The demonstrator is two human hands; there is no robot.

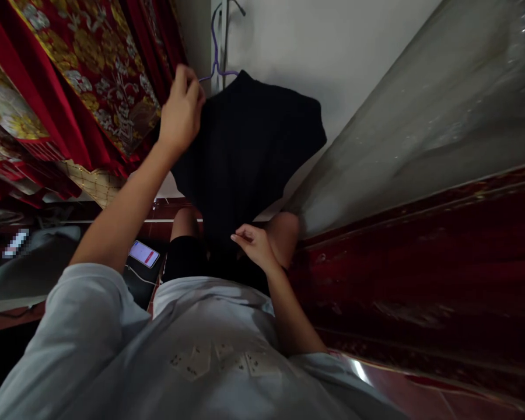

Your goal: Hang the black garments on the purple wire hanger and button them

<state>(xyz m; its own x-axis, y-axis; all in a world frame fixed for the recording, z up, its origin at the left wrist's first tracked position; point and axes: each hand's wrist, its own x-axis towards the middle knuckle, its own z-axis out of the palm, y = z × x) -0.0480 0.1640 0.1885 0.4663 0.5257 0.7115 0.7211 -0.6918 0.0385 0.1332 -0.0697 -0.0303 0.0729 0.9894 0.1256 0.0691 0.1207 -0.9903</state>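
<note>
Here, black shirt (pixel 249 151) hangs before white wall (pixel 332 46).

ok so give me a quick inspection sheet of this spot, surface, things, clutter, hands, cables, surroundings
surface: red tiled floor, only partly seen
job's things: black shirt on purple hanger
clutter: phone on the floor, screen lit
grippers: left hand grips the shirt's shoulder; right hand pinches its lower edge
cables: white cable by the phone
surroundings: white wall; red and gold cloth on the left; dark red panel on the right
</note>
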